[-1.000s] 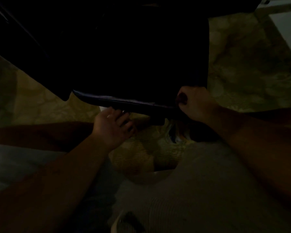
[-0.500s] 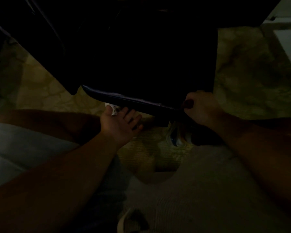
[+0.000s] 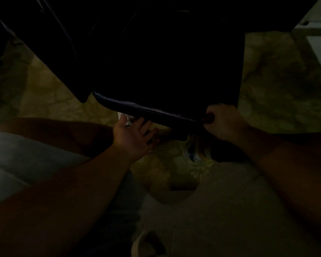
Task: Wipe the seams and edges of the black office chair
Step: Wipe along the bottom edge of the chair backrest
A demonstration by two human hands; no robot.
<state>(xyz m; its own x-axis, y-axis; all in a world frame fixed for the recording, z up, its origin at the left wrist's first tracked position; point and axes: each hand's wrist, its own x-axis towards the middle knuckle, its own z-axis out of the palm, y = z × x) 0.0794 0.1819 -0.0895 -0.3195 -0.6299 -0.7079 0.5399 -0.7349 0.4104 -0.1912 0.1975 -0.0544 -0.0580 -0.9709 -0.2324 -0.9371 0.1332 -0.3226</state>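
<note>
Black chair (image 3: 165, 71): the right hand (image 3: 224, 123) grips its near edge (fingers curled). Left hand (image 3: 133, 134), beneath that edge, pinches a white wipe (image 3: 128, 120).

One head-worn view looks steeply forward and down. It sits close above the hands (image 3: 176, 130) and the chair (image 3: 167, 71) edge. The floor (image 3: 285, 80) lies beyond.

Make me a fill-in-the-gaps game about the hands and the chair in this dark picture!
1. The right hand grips the near edge of the black office ____.
2. The left hand reaches under that edge with a crumpled ____ wipe showing by its thumb.
3. The floor beside the chair has a ____ pattern.

Missing words: chair; white; marbled
</note>
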